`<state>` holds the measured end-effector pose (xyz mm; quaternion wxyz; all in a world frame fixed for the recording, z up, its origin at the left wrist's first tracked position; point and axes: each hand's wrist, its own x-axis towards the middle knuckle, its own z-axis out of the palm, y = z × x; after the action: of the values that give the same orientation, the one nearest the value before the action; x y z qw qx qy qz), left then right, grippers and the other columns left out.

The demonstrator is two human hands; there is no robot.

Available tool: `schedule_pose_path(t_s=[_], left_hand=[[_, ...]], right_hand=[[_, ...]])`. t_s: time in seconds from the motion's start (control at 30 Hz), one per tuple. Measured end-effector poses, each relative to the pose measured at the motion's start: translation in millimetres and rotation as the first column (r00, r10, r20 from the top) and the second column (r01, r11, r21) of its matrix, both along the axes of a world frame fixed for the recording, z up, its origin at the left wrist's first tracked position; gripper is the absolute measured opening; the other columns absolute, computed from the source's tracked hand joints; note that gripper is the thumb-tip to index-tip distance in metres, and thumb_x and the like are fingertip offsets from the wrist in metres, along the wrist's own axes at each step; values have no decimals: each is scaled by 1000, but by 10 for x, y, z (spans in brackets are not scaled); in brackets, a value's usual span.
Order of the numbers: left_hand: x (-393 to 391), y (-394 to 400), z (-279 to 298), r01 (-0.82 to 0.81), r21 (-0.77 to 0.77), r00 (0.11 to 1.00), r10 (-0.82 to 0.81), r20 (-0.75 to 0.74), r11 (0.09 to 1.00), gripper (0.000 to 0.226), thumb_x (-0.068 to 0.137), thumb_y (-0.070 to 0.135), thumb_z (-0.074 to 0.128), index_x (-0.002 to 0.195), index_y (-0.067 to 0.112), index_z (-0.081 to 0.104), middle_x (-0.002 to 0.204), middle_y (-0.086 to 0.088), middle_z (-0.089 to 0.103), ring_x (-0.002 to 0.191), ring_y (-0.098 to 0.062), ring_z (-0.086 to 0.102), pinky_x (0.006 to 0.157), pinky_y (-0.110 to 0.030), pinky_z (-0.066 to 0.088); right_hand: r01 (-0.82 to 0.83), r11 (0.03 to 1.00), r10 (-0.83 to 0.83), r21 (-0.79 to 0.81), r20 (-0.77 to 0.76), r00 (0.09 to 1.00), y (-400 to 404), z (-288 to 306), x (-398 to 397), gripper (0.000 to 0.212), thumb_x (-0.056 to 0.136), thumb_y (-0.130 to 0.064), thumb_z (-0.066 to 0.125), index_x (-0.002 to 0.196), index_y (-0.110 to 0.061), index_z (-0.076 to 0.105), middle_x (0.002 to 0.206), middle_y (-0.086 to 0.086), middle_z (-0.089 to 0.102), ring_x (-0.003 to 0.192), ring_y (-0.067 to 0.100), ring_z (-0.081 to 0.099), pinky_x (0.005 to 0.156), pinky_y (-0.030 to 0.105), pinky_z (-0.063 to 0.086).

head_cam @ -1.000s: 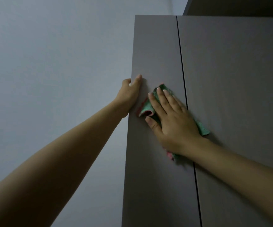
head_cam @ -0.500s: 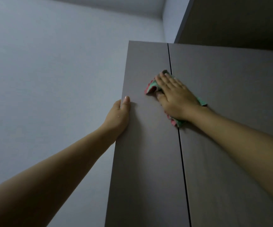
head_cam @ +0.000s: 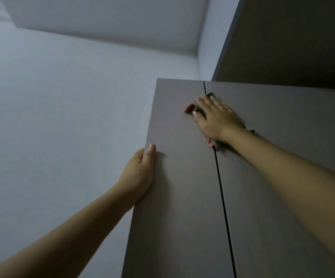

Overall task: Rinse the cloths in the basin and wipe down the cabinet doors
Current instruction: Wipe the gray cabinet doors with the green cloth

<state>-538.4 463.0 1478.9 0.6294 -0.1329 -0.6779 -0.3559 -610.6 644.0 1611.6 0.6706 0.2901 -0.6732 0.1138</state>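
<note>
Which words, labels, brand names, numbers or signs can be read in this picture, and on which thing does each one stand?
None: no text can be read.
The left cabinet door and the right cabinet door are plain grey, without label or sign.
The cloth under the right hand shows only red and green colours, blurred.
The wall is bare; the left hand holds the door edge.

the cabinet doors (head_cam: 182,197) look like smooth, matt grey-brown laminate board with no visible grain. the cloth (head_cam: 212,144) is soft, rumpled fabric in green and red, slightly fuzzy at its edges. the wall (head_cam: 62,117) is matt, pale painted plaster.
</note>
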Motion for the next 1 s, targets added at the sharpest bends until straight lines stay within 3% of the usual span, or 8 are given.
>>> schedule_pose_path(t_s=[0.1, 0.2, 0.3, 0.47, 0.57, 0.7, 0.9, 1.0], left_hand=[[16, 5, 11, 9, 13, 1000, -9, 8, 1000, 52, 99, 52, 28, 123, 15, 57, 112, -4, 63, 102, -20, 59, 90, -34, 46], [29, 11, 18, 38, 11, 999, -38, 21, 999, 50, 99, 52, 29, 116, 16, 59, 103, -4, 65, 94, -19, 62, 84, -34, 49], [35, 17, 12, 56, 8, 998, -56, 7, 998, 48, 99, 51, 30, 114, 17, 61, 102, -4, 66, 94, -20, 63, 88, -35, 50], [43, 38, -3, 31, -4, 999, -31, -4, 999, 52, 100, 50, 29, 122, 14, 59, 111, -5, 65, 102, -21, 61, 88, -32, 46], [52, 55, -5, 9, 10, 1000, -10, 18, 1000, 53, 99, 51, 28, 123, 15, 58, 111, -6, 64, 101, -22, 60, 88, -32, 45], [48, 75, -6, -30, 16, 999, 30, 21, 999, 51, 100, 50, 29, 125, 16, 56, 110, -1, 60, 100, -18, 56, 84, -27, 38], [64, 84, -20, -61, -16, 997, 61, 39, 998, 53, 100, 49, 28, 131, 15, 53, 114, 1, 57, 103, -15, 52, 86, -25, 36], [85, 94, -13, -64, -1, 996, 64, 56, 998, 52, 100, 50, 30, 127, 13, 56, 118, -5, 61, 107, -22, 57, 89, -28, 40]], right_hand=[[19, 993, -13, -118, 50, 999, -112, 156, 56, 59, 101, -47, 12, 153, -21, 4, 160, 0, -2, 147, 16, -3, 118, 33, -5], [-25, 997, 29, 75, -56, 998, -245, -181, 118, 56, 101, -45, 13, 152, -25, 3, 160, -5, -4, 146, 12, -6, 118, 32, -6], [-43, 972, 80, 229, -156, 985, -113, -461, 30, 53, 102, -42, 19, 152, -28, 7, 159, -10, 0, 146, 8, -4, 116, 29, -5], [25, 988, -13, -151, 78, 997, 175, -11, -42, 56, 102, -44, 12, 152, -19, 7, 160, -1, 0, 147, 15, -2, 119, 32, -4], [-11, 999, 11, -42, -3, 1000, -92, -398, 47, 58, 101, -45, 12, 152, -19, 8, 160, 1, 1, 147, 15, -3, 118, 31, -7], [-75, 977, 108, 201, -157, 982, -58, -900, 11, 59, 93, -51, 11, 150, -38, 6, 159, -10, 3, 146, 8, -2, 116, 27, -6], [-1, 988, 10, -156, 58, 998, -54, -375, 12, 54, 101, -46, 14, 152, -29, 6, 160, 0, 2, 147, 18, -2, 119, 35, -4], [-65, 997, 69, 48, -89, 994, -221, -938, 62, 59, 97, -50, 12, 151, -29, 9, 160, -3, 3, 147, 15, -1, 119, 34, -3]])
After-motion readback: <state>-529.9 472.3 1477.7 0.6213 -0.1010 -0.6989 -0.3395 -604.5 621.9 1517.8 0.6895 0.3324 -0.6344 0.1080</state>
